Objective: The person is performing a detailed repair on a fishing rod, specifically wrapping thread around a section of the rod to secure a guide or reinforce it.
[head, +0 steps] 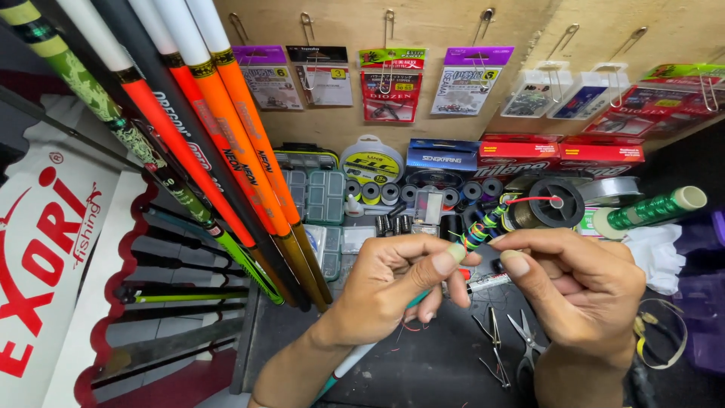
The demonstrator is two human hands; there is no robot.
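My left hand [393,291] pinches a thin rod [483,225] with multicoloured thread bands. Its white and teal lower part [355,361] runs down under my wrist. My right hand [578,291] grips the same banded section from the right, thumb against it. A red thread [529,199] leads from the rod tip to a black spool [555,202] just behind my hands.
Several orange, white and green fishing rods [226,151] lean at the left. A wooden board [423,38] carries hanging hook packets. Behind my hands are thread spools, a clear tackle box [313,195], red boxes and a green thread spool [653,208]. Small scissors and pliers [513,340] lie below my hands.
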